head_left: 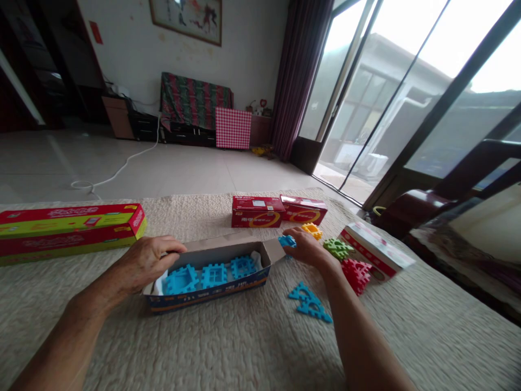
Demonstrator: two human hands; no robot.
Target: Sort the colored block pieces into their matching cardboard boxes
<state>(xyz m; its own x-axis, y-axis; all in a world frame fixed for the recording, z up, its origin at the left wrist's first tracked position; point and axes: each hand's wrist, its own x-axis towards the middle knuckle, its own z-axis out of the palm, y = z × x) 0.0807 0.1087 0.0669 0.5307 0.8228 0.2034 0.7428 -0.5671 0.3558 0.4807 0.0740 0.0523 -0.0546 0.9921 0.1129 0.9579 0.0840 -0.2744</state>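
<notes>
Near right: blue triangular pieces [312,307]. Left of these, an open box [211,294] holding three blue blocks [214,276]; left hand [148,260] gripping its left end. Right hand [307,246], farther, pinching another blue block [286,240]. Far: two red cartons [257,212].

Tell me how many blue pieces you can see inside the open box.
3: the left blue piece by the left hand, the middle blue piece, and the right blue piece toward the right hand. More could be hidden beneath.
</notes>
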